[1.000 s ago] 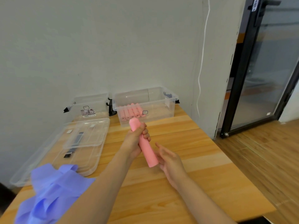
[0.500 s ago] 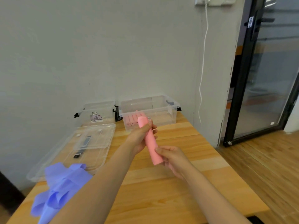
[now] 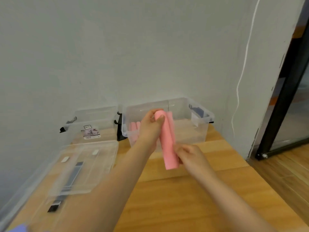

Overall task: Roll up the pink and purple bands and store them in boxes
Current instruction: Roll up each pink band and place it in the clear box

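- Pink roll (image 3: pixel 168 141): one rolled pink band, held up in the air over the wooden table (image 3: pixel 180 195), near-upright with its top tipped toward the wall; I see its upper end in front of the right-hand box.
- Left hand (image 3: pixel 150 126): fingers and thumb wrapped round the roll's top end.
- Right hand (image 3: pixel 190 156): fingers curled against the roll's lower end, gripping it from the right side.
- Right-hand box (image 3: pixel 200 114): clear plastic, lid off, against the wall; I count several pink rolls (image 3: pixel 133 127) lying at its left side.
- Left-hand box (image 3: pixel 93 118): clear, just beside the first, a label on its front.
- Clear lids (image 3: pixel 87 164): lying flat on the table's left part.
- Purple band (image 3: pixel 20 229): only a corner shows at the bottom left edge.
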{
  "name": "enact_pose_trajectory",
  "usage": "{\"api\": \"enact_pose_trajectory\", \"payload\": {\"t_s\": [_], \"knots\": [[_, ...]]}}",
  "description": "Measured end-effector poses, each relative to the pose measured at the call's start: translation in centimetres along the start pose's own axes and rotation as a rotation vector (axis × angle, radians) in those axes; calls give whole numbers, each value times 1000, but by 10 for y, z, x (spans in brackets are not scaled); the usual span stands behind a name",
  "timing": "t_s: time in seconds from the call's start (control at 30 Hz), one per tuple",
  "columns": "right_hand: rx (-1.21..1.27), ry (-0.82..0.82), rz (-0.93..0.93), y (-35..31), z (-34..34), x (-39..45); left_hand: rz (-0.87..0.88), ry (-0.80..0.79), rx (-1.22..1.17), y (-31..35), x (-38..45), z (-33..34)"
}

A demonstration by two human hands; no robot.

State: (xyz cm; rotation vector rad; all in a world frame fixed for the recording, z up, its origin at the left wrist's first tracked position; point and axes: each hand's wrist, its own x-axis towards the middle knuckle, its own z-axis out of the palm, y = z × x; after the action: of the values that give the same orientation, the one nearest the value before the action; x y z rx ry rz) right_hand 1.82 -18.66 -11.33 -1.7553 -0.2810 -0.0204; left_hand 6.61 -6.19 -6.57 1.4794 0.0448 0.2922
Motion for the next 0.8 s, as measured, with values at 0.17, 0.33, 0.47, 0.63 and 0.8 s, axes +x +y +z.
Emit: {"api": "enact_pose_trajectory", "payload": {"t_s": [0.17,0.33,0.47,0.63,0.8], "knots": [[251,65,196,-4,-10,82,-24,2,12,0,85,5],[-315,59,26,-26,-7,123,-105,96,-12,-7,121,18],[-687,83,-30,-39,5,143,-245,145,-231,3,135,28],[-596,100,103,-39,-7,184,-232,-30,416,0,153,-2],[-709,58,269,-18,-8,224,-201,-393,1195,-19,134,-36]]}}
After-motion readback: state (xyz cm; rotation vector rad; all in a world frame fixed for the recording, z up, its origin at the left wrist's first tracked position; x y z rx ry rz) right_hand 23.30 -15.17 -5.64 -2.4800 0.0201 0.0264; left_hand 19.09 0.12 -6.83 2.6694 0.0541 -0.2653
